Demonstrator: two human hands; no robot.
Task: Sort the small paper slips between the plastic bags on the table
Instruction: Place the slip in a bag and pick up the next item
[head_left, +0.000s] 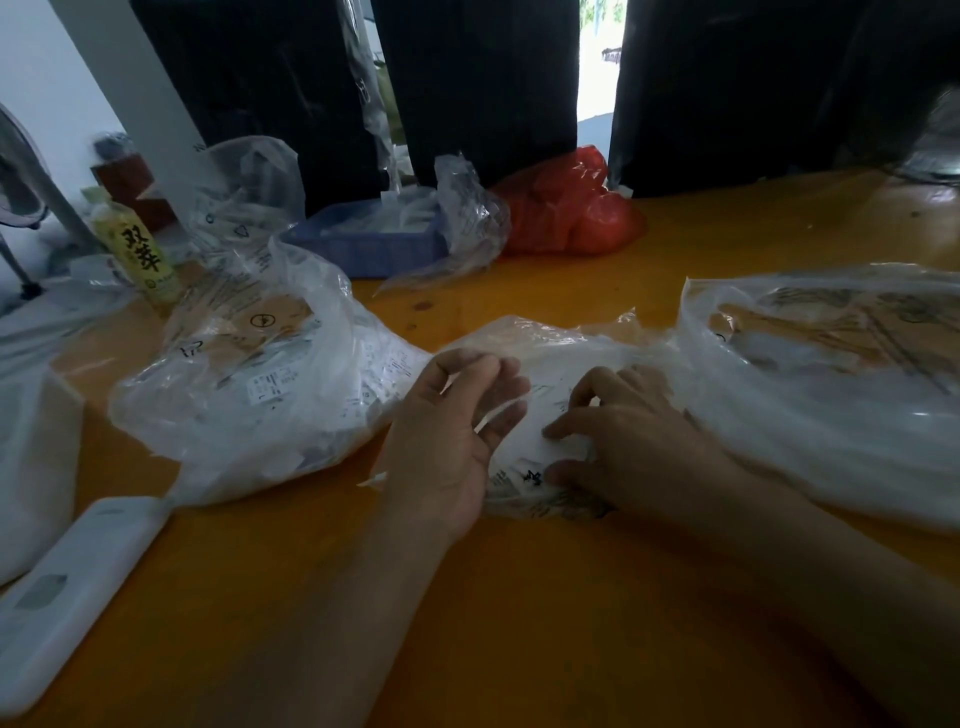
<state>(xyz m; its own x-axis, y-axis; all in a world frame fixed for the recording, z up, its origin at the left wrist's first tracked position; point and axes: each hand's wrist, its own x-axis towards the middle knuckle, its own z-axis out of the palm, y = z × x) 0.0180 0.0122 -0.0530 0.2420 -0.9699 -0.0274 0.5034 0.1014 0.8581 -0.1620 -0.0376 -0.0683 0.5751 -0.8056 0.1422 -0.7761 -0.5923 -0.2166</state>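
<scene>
Nearest the camera, a white oblong plastic case (72, 597) lies on the orange wooden table (519, 597). Both hands work at the small crumpled clear plastic bag (550, 343) in the middle. The left hand (457, 431) has its fingers curled, and a thin white paper slip (498, 413) appears pinched between them. The right hand (628, 436) presses bent fingers onto the loose white paper slips (540, 467) lying on that bag; whether it grasps one cannot be told.

To the left sits a large clear printed plastic bag (249, 384), already holding slips; to the right, a second large clear plastic bag (831, 395).

Risks, as judged:
- The slips are light; a quick lift may scatter them.
- Overlapping film may catch a finger and drag the small bag.

Farther back stand a blue plastic basket (358, 244), a red plastic bag (571, 208) and a yellow-labelled bottle (140, 254).
</scene>
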